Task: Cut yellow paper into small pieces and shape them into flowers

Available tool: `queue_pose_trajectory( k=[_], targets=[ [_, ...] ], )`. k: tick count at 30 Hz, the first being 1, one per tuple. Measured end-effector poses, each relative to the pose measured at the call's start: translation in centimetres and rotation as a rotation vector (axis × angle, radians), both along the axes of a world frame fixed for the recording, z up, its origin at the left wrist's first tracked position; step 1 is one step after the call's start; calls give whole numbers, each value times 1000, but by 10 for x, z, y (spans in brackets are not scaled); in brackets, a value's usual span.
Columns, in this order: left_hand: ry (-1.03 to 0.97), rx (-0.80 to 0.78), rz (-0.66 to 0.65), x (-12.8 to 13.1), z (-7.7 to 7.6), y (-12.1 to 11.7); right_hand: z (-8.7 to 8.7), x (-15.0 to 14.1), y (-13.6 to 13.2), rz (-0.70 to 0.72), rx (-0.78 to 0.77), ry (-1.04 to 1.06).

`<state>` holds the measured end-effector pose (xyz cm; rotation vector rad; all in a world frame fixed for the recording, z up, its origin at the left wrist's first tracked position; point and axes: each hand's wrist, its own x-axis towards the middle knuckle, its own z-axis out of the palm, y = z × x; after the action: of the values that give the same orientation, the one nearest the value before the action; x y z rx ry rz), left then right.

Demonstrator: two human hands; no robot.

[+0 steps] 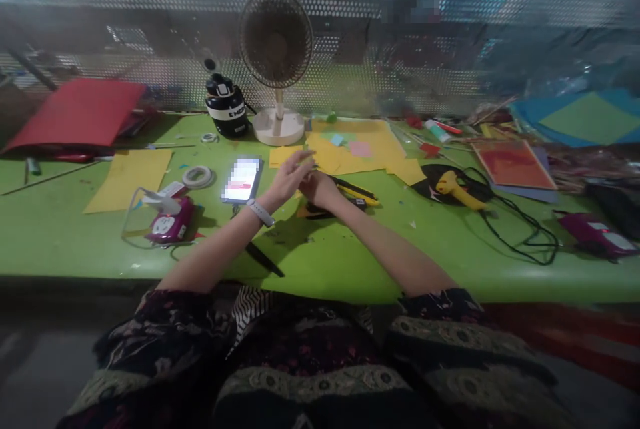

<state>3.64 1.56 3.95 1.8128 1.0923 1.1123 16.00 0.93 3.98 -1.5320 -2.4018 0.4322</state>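
My left hand point(291, 177), with a pale band point(261, 213) on its wrist, lies against my right hand point(321, 190) above the middle of the green table. The left fingers are stretched out and nothing shows in them. My right hand bends inward, its fingers mostly hidden by the left, so their grip is unclear. Just beneath and beside the right hand lie a flat black object point(358, 204) and a yellow and black utility knife point(367, 196). A phone point(242, 180) with a lit screen rests left of my left hand. Yellow paper point(370, 157) lies beyond the hands.
At the back stand a small fan point(278, 125) and a black bottle point(227, 109). To the left are a tape roll point(198, 177) and a purple device point(173, 222). A yellow glue gun point(460, 190) with a looped cable lies on the right, near another purple device point(595, 234).
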Motion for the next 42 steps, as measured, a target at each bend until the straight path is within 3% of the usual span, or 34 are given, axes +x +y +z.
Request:
queue_pose_trajectory(
  k=[1, 3, 6, 9, 12, 16, 18, 21, 27, 33, 37, 42],
  targets=[
    [-3, -17, 144, -7, -4, -1, 0, 2, 0, -24, 18, 50],
    [84, -75, 262, -19, -10, -4, 2, 7, 0, -63, 56, 201],
    [268, -195, 138, -30, -14, -15, 7, 18, -1, -53, 42, 358],
    [280, -406, -53, -33, -13, -26, 17, 31, -4, -17, -44, 331],
    [254, -463, -129, -31, -15, -32, 29, 43, -7, 77, -158, 291],
    [79, -540, -244, -27, -24, -32, 40, 56, -11, 267, -322, 61],
    [13, -584, -299, -26, -29, -31, 40, 57, -13, 312, -304, -82],
    [-47, -634, -280, -26, -31, -32, 37, 52, -17, 278, -219, -219],
    [-28, -630, -250, -23, -30, -37, 39, 42, -28, 244, -130, -280],
    [36, -623, -232, -36, -20, -29, 45, 52, -26, 228, -146, -253],
    [-53, -435, 16, -54, -12, -13, 47, 57, -22, 187, -176, -257],
    [-210, -351, 38, -55, -12, -9, 44, 54, -20, 192, -195, -253]
  ],
)
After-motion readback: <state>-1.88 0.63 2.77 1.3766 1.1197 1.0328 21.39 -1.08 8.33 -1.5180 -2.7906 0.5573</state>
